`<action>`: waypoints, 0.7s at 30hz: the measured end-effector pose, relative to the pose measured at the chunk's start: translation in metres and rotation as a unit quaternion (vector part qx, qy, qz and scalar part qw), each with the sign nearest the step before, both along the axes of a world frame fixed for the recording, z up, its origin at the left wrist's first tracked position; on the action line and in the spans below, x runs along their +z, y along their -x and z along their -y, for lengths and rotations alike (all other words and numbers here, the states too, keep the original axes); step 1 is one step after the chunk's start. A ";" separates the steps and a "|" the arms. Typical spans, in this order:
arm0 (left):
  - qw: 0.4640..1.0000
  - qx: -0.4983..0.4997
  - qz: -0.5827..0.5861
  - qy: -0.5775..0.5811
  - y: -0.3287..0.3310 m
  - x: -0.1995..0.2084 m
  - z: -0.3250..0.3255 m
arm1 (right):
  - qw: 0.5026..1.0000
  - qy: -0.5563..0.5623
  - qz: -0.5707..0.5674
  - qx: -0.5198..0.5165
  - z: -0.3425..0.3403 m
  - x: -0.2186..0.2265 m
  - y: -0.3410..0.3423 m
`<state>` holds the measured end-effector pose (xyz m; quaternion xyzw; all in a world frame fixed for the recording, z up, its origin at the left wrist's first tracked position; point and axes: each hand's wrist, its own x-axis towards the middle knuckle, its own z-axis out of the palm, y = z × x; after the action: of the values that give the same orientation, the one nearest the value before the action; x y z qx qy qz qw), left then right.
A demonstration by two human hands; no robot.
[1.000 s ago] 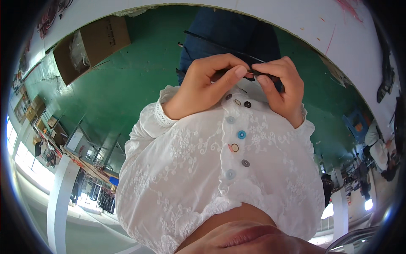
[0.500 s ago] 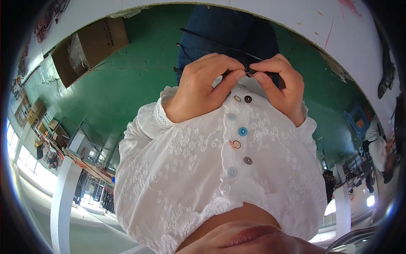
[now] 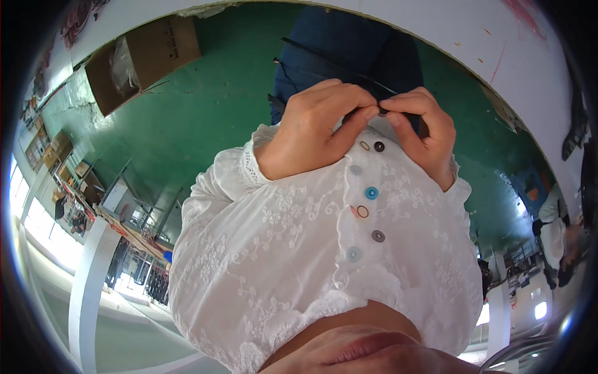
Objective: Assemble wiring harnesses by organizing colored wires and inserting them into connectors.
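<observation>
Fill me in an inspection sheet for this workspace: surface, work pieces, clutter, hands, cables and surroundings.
Surface: pale tabletop along the upper edge, with pink marks.
Work pieces: small dark piece, mostly hidden; long black strip across the dark blue lap.
Clutter: open cardboard box at left, clear plastic inside.
Hands: left hand and right hand, each with a fingertip grip on the small dark piece.
Cables: none certain; reddish strands at upper left, kind unclear.
Surroundings: green floor, white pillar.
</observation>
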<state>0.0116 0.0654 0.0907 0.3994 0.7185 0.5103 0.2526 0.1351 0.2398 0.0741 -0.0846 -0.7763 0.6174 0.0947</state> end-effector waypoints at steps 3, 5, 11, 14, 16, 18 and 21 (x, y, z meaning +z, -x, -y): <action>0.999 -0.003 0.031 -0.013 -0.003 -0.004 0.001 | 0.999 0.007 -0.007 -0.035 0.001 -0.003 -0.002; 1.000 -0.004 0.026 -0.007 -0.002 -0.004 0.000 | 1.000 0.018 0.015 -0.020 0.000 -0.003 -0.002; 0.994 0.014 0.100 0.032 -0.004 -0.006 -0.003 | 0.997 -0.036 0.071 -0.011 0.001 0.001 0.001; 0.977 0.022 0.202 0.057 0.001 0.000 -0.006 | 0.993 0.051 0.095 -0.048 0.000 0.002 -0.001; 0.973 0.010 0.213 0.086 0.009 0.005 -0.001 | 0.991 0.064 0.106 -0.056 -0.004 0.000 -0.006; 0.984 -0.007 0.166 0.068 0.012 -0.005 0.005 | 0.989 0.079 0.113 -0.061 -0.008 0.003 -0.008; 0.990 -0.021 0.117 0.079 0.015 -0.006 0.005 | 0.989 0.047 0.139 -0.026 -0.014 0.012 -0.002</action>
<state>-0.0034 0.0600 0.0843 0.3306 0.7134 0.4898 0.3767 0.1371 0.2537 0.0856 -0.1938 -0.7498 0.6326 -0.0022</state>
